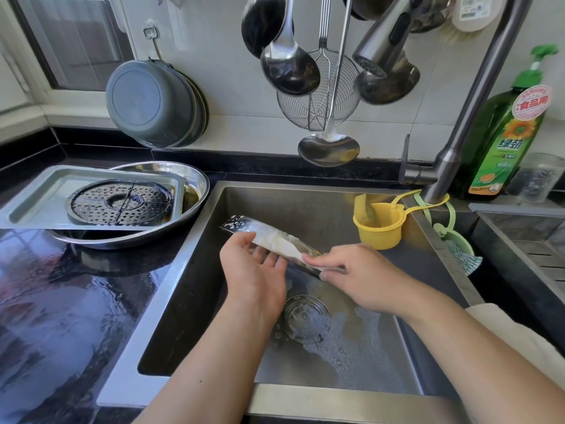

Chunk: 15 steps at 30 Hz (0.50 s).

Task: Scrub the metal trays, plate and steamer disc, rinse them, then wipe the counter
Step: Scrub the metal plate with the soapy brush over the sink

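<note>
Head view looks down on a small metal tray [269, 240], soapy and tilted on edge above the sink [305, 206]. Left hand [255, 270] props it from below with fingers spread and nearly straight. Right hand [351, 275] curls round a pale cloth or sponge [308, 261], only partly visible, pressed on the tray's lower end. Suds lie round the drain [302, 316]. By my reading, scrubbing is under way on this first piece, and nothing looks rinsed yet. On the wet black counter [61, 301] to the left wait a rectangular tray [39, 194], the perforated steamer disc [120, 203] lying in it, and a round plate [198, 179] beneath both. Next calls for turning the tray to scrub its other face, then bringing it under the tap [382, 47].
</note>
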### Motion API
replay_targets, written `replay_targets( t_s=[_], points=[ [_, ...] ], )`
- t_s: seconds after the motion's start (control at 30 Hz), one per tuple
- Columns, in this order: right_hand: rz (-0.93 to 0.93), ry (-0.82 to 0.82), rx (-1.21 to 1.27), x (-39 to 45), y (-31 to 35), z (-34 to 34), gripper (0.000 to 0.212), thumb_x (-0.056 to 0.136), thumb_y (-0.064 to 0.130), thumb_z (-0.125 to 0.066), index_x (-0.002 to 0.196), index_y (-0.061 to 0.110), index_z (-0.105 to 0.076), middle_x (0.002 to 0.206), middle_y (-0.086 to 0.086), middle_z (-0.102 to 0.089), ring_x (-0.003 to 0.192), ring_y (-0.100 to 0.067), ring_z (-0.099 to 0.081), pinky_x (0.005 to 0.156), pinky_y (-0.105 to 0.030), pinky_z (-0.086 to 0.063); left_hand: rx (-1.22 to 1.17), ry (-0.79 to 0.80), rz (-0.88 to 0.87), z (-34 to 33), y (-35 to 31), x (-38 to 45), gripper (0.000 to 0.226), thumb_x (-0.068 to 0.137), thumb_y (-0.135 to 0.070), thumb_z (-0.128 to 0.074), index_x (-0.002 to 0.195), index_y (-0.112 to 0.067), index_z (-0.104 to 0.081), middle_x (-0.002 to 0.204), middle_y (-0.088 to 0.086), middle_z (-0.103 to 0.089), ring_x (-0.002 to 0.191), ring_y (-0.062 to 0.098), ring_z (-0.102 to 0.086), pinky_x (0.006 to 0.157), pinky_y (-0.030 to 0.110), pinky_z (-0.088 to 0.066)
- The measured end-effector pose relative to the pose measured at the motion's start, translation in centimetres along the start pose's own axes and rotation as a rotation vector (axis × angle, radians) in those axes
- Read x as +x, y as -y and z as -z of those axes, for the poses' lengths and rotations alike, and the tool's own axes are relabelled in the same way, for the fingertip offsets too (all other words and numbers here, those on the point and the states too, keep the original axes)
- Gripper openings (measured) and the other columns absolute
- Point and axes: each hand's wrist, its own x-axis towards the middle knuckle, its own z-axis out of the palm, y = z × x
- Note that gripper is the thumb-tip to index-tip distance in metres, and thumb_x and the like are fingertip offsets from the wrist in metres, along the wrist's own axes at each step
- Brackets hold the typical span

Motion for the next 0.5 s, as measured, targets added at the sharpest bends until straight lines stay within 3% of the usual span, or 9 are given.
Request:
replay_targets(
  t_s=[0.13, 0.23, 0.3, 0.37, 0.5],
  points=[
    [-0.029, -0.033, 0.005, 0.6, -1.1, 0.3, 0.044, 0.100, 0.021, -0.063, 0.128, 0.055, -0.061, 0.077, 0.014, -0.054, 0.075, -0.003, -0.052, 0.072, -0.025, -0.044, 0.011, 0.027, 0.012, 0.0, 0.2, 0.2, 0.053, 0.096, -0.014, -0.048, 0.148, -0.006, -0.041, 0.131, 0.024, -0.062, 0.120, 0.040, -0.064, 0.112, 0.051, -0.047],
    [-0.114, 0.044, 0.047, 0.0, -2.4, 1.5, 0.043, 0.099, 0.019, -0.065, 0.121, 0.055, -0.065, 0.072, 0.022, -0.052, 0.070, 0.004, -0.051, 0.064, -0.014, -0.039, 0.013, 0.049, 0.015, 0.4, 0.1, 0.6, 0.061, 0.095, -0.021, -0.049, 0.154, -0.007, -0.040, 0.135, 0.023, -0.062, 0.124, 0.043, -0.062, 0.114, 0.061, -0.041],
    [-0.131, 0.069, 0.035, -0.3, -2.3, 1.5, 0.043, 0.099, 0.019, -0.065, 0.119, 0.057, -0.065, 0.075, 0.022, -0.054, 0.073, 0.000, -0.052, 0.066, -0.018, -0.041, 0.038, 0.050, 0.027, 0.6, 0.1, 0.7, 0.063, 0.095, -0.024, -0.049, 0.155, -0.010, -0.040, 0.139, 0.021, -0.060, 0.127, 0.043, -0.060, 0.115, 0.066, -0.036],
    [-0.061, 0.022, -0.024, 0.1, -1.2, 0.7, 0.045, 0.100, 0.021, -0.063, 0.126, 0.058, -0.061, 0.078, 0.017, -0.054, 0.081, -0.006, -0.054, 0.072, -0.025, -0.044, 0.065, 0.070, 0.058, 0.6, 0.3, 0.7, 0.059, 0.095, -0.025, -0.048, 0.152, -0.010, -0.044, 0.138, 0.020, -0.062, 0.124, 0.043, -0.062, 0.113, 0.065, -0.040],
    [0.049, -0.077, -0.104, 1.5, 1.3, -1.1, 0.047, 0.102, 0.026, -0.058, 0.137, 0.057, -0.053, 0.084, 0.013, -0.051, 0.088, -0.011, -0.052, 0.063, -0.023, -0.035, 0.118, 0.119, 0.115, 0.5, 0.5, 0.3, 0.047, 0.094, -0.027, -0.048, 0.131, -0.002, -0.062, 0.130, 0.025, -0.067, 0.118, 0.043, -0.067, 0.109, 0.058, -0.046]
  ],
)
